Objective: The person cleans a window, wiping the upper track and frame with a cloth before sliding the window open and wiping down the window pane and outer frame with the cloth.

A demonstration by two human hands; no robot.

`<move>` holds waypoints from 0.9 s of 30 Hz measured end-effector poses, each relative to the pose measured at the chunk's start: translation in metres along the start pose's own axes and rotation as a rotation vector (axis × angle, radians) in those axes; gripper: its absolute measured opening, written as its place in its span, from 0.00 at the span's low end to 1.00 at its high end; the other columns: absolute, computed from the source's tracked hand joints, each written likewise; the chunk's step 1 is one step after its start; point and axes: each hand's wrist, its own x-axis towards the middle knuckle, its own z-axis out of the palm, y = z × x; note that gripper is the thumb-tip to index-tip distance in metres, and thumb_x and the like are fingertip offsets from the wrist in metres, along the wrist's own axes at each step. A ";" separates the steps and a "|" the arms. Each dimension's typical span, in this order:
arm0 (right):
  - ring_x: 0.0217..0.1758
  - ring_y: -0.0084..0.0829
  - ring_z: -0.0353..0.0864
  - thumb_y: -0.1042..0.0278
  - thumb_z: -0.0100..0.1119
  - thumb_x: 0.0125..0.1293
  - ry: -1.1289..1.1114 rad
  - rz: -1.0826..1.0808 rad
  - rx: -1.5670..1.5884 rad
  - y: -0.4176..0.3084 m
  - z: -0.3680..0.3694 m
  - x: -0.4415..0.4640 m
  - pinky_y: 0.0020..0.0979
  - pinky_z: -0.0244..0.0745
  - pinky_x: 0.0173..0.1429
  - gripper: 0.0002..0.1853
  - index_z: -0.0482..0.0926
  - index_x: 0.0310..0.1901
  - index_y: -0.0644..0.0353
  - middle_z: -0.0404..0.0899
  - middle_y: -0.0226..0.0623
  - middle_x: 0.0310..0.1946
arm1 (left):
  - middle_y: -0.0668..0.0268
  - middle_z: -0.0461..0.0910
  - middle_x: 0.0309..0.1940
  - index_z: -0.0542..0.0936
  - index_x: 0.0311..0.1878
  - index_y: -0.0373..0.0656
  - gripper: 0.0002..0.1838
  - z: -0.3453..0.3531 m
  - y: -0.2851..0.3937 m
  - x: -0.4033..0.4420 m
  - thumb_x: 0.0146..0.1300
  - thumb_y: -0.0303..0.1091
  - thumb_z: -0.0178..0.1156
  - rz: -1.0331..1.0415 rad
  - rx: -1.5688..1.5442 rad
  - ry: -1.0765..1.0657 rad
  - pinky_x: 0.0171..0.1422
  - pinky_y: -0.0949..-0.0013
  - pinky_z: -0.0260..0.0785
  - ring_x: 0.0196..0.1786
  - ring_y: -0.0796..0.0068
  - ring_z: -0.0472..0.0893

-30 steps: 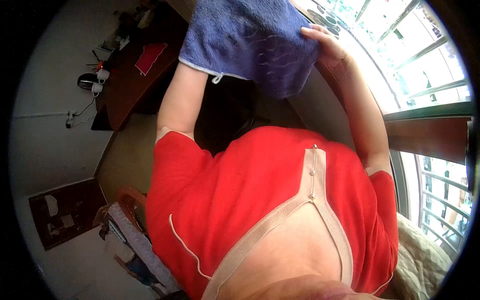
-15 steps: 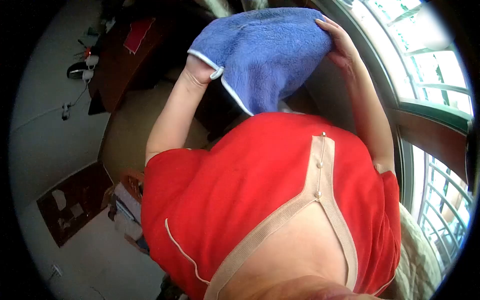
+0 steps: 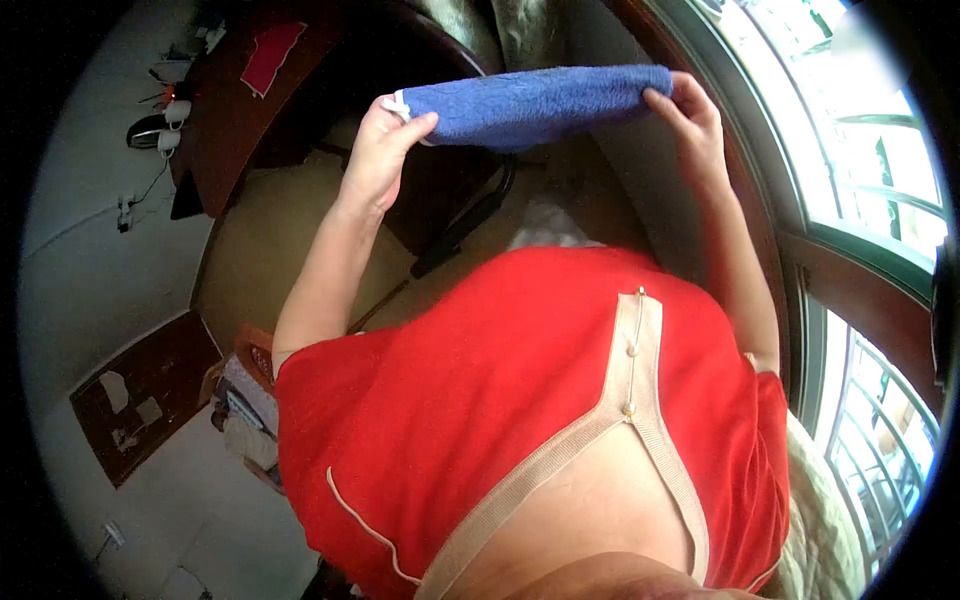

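Note:
A blue plush towel (image 3: pixel 540 105) with pale edging stretches between my two hands in front of my red top. It shows as a narrow band, and its lower part is folded or turned out of sight. My left hand (image 3: pixel 380 150) grips the left end, thumb on top, beside a small white hanging loop (image 3: pixel 397 105). At the opposite end, my right hand (image 3: pixel 692 120) pinches the corner between thumb and fingers.
A bright barred window (image 3: pixel 880 180) runs along the right side. To the upper left, a dark wooden desk (image 3: pixel 225 150) bears a red cloth (image 3: pixel 272 58). Under the towel is a dark chair part (image 3: pixel 465 225), and a chair piled with fabric (image 3: pixel 250 405) stands at left.
The towel has gone from hanging broad and draped to a taut, narrow band. My left hand, partly covered by it before, now shows its thumb on top. The right hand has shifted slightly down.

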 end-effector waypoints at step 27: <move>0.40 0.27 0.78 0.67 0.58 0.66 0.337 -0.363 -0.497 -0.231 -0.002 0.032 0.28 0.74 0.40 0.11 0.75 0.46 0.65 0.78 0.41 0.41 | 0.65 0.75 0.26 0.80 0.40 0.43 0.09 0.193 0.138 0.044 0.64 0.36 0.54 0.661 -0.611 -0.346 0.39 0.71 0.71 0.32 0.72 0.79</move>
